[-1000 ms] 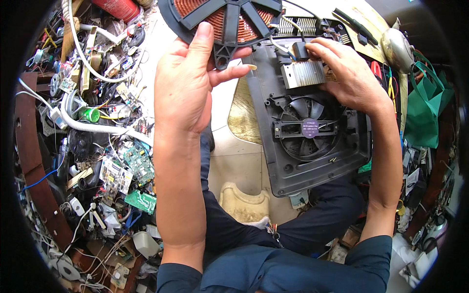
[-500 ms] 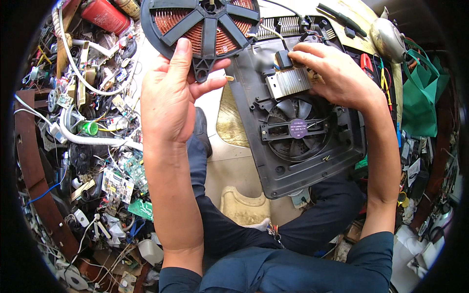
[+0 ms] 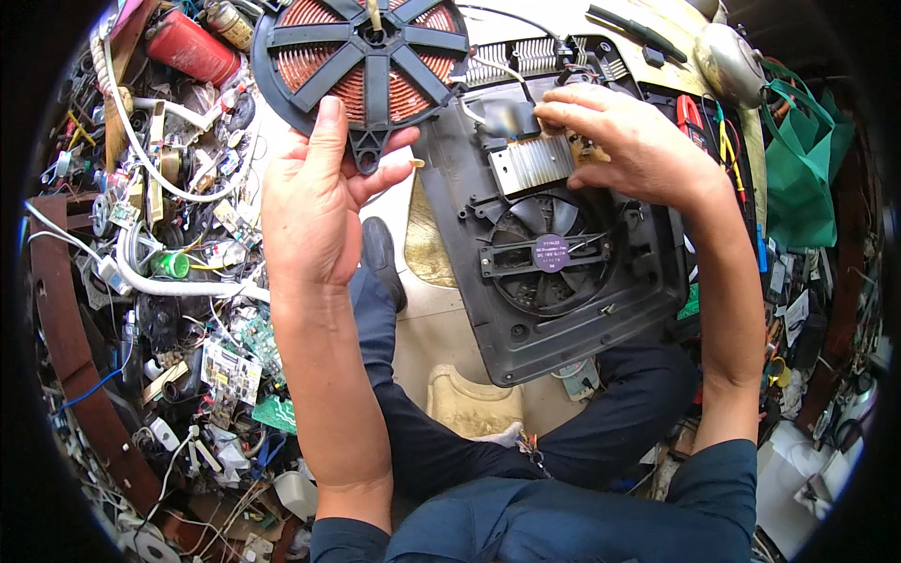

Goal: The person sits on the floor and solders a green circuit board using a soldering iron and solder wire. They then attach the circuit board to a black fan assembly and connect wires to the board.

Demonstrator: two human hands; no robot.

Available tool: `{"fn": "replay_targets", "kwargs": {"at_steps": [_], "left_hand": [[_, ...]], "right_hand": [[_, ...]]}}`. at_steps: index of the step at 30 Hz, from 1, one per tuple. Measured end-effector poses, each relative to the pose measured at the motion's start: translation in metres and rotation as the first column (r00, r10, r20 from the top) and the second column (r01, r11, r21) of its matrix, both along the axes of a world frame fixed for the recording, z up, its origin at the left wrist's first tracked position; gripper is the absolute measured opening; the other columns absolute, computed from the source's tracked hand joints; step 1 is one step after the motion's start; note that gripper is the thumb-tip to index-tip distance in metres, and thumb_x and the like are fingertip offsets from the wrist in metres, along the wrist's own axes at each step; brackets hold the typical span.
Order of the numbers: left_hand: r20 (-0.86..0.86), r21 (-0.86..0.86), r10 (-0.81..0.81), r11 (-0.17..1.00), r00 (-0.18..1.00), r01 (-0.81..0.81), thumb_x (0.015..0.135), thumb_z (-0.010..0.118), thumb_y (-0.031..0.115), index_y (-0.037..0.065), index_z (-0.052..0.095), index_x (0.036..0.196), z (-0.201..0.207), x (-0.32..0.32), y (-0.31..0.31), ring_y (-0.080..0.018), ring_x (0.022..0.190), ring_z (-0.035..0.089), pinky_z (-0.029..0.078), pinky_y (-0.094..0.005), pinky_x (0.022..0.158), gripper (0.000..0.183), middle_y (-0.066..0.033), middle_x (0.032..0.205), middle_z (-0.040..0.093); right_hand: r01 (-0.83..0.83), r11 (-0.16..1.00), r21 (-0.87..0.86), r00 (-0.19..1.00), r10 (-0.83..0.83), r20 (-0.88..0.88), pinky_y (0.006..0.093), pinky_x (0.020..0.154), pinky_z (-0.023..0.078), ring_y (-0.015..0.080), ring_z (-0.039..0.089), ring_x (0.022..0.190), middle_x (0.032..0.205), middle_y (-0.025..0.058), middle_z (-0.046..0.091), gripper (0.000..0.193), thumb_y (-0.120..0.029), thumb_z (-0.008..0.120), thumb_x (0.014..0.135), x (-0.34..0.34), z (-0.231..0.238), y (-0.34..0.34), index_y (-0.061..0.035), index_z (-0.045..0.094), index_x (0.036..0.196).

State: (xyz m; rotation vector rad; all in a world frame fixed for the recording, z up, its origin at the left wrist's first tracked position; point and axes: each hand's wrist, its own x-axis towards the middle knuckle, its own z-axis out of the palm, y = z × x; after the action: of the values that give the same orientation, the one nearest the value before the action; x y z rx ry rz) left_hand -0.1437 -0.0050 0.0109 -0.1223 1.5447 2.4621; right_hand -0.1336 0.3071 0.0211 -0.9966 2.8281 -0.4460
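My left hand (image 3: 314, 202) grips the lower lug of a round induction coil (image 3: 319, 89), with copper windings under black radial ribs, its thumb in front. The coil is lifted beside the black base of an induction cooker (image 3: 450, 272). My right hand (image 3: 629, 141) is over that base, thumb and fingers apart, fingertips at a small black block on the circuit board. Next to them is a silver finned heat sink (image 3: 533, 166). Below it sits a cooling fan (image 3: 551, 251) with a purple label. A white lead (image 3: 497, 66) runs near the block. My right hand partly hides the board.
Heaped circuit boards, cables and scrap (image 3: 188, 328) fill the left side, with a red cylinder (image 3: 192, 47) at the back. At the back right are a black pen-like tool (image 3: 638, 33), a metal pot (image 3: 730, 64), red-handled pliers (image 3: 690, 120) and a green bag (image 3: 802, 169).
My right thumb has moved away from the fingers, widening the gap between them. The coil shows a little lower and further left, and the base has also shifted slightly left in view.
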Motion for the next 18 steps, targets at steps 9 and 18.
{"fn": "replay_targets", "kwargs": {"at_steps": [9,18], "left_hand": [[0.012,-0.021,-0.052,0.998,0.999,0.052,0.109,0.052,0.029,-0.002,0.057,0.132,-0.002,-0.003,-0.007,-0.0294,0.099,0.075,0.067,-0.0292,0.069,0.039,-0.0169,0.118,0.072],[0.016,-0.069,0.032,0.997,0.999,-0.031,0.108,0.056,0.029,0.0,0.062,0.127,-0.004,0.0,-0.006,-0.0247,0.087,0.077,0.064,-0.0275,0.062,0.035,-0.0145,0.109,0.075]], "right_hand": [[0.058,0.997,-0.049,0.996,-0.055,0.069,0.0432,0.102,0.052,0.0379,0.061,0.122,0.14,0.0155,0.06,0.062,-0.013,0.083,0.075,0.008,-0.002,0.008,-0.0032,0.06,0.132],[0.407,0.891,-0.2,0.863,-0.447,-0.235,0.0422,0.088,0.055,0.036,0.068,0.102,0.111,0.0156,0.071,0.031,-0.004,0.076,0.083,0.091,0.044,0.018,-0.002,0.069,0.113]]}}
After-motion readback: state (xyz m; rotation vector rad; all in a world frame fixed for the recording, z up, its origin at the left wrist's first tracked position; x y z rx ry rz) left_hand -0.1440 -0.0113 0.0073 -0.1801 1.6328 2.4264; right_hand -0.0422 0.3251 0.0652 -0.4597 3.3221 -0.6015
